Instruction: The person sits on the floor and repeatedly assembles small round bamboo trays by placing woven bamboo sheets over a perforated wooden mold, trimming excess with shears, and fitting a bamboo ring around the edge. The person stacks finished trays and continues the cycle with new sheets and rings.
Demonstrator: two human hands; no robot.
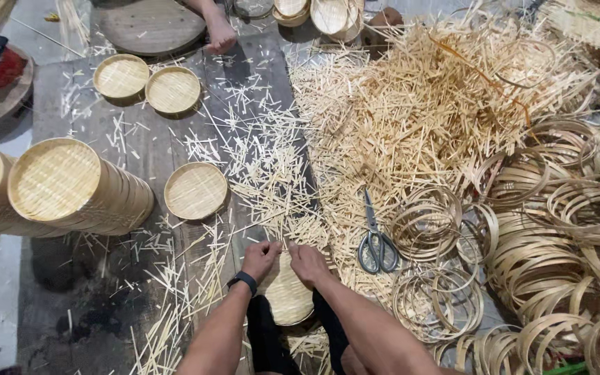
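My left hand (259,257) and my right hand (307,263) are both closed on the far rim of a small round woven bamboo tray (287,295) that rests between my knees at the bottom centre. A black watch sits on my left wrist. My forearms hide the tray's sides. Grey-handled scissors (376,238) lie on the floor just right of my right hand, blades pointing away from me.
A finished tray (195,190) lies ahead left, two more trays (146,83) farther back, and a sideways stack of trays (71,187) at left. Bamboo offcuts (418,104) pile up ahead right. Bamboo rings (557,229) crowd the right. Another person's foot (219,32) is at the top.
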